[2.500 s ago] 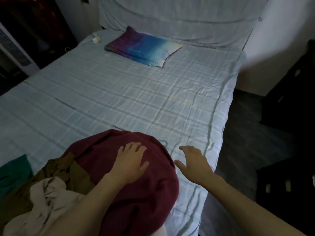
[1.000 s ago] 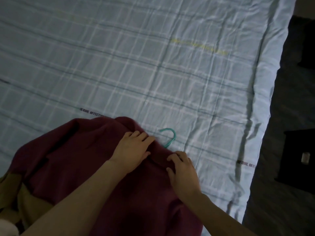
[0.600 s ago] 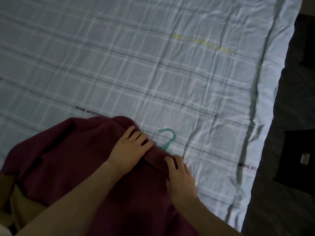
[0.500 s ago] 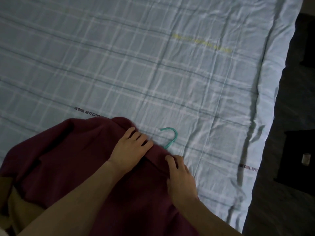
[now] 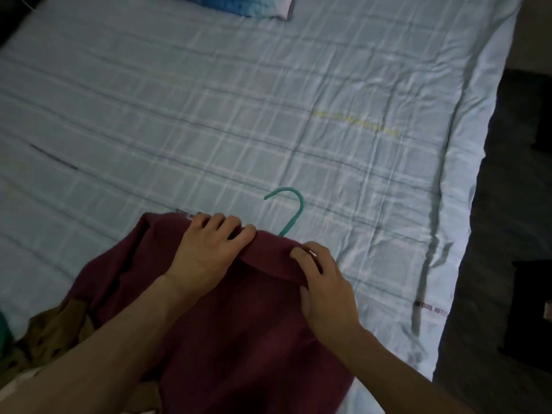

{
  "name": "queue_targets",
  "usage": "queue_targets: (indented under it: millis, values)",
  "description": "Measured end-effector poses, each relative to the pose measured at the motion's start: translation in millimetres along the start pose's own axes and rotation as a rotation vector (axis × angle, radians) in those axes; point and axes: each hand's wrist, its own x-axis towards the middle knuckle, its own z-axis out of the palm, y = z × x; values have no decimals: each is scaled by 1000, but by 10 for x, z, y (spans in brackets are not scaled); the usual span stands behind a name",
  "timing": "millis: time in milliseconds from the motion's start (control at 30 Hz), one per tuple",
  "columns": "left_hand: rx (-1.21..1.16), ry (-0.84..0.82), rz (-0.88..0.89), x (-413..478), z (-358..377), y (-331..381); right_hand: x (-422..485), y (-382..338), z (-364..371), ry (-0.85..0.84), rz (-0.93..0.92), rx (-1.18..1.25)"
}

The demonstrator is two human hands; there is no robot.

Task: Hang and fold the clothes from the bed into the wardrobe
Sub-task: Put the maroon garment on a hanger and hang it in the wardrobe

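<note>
From the head camera, the job looks barely begun. A maroon garment (image 5: 239, 339) lies spread on the checked bed sheet (image 5: 268, 115) with a teal hanger hook (image 5: 294, 210) poking out from under its top edge. The rest of the hanger is hidden inside the cloth, so I judge the hanger is being fitted rather than the garment being ready to carry. A brown garment (image 5: 50, 333) is crumpled at the lower left, partly under the maroon one, and a sliver of teal cloth (image 5: 3, 327) shows at the left border, so more pieces wait to be hung or folded. The wardrobe is out of sight and nothing appears put away. The left hand (image 5: 206, 255) sits on the garment's top edge just left of the hook, its fingers (image 5: 221, 224) bent over that edge and gripping the fabric. The right hand (image 5: 328, 288) is just right of the hook's stem, its bent fingertips (image 5: 298, 252) dug into the end of a rolled fold while the thumb lies on the cloth below, apparently pinching it. The hook rises between the two hands, touching neither. A blue pillow (image 5: 239, 4) lies at the far end of the bed.
</note>
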Motion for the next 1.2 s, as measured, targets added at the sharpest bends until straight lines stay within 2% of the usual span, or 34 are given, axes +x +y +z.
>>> queue_targets:
  millis: [267,600,867,1200]
  values:
    - [124,216,-88,-256,-1504,-180,10,-896,-954,214,-277,-29]
    - [224,661,-194,-884,-3235,6,-366,-1994,-2382,551,-610,-49]
    - [284,916,-233,-1304,-4110,297,-916,-2641,-3309,742,-810,-139]
    - [221,1041,-189,-1692,-4604,853,-1670,-2906,-3932,749,-881,-227]
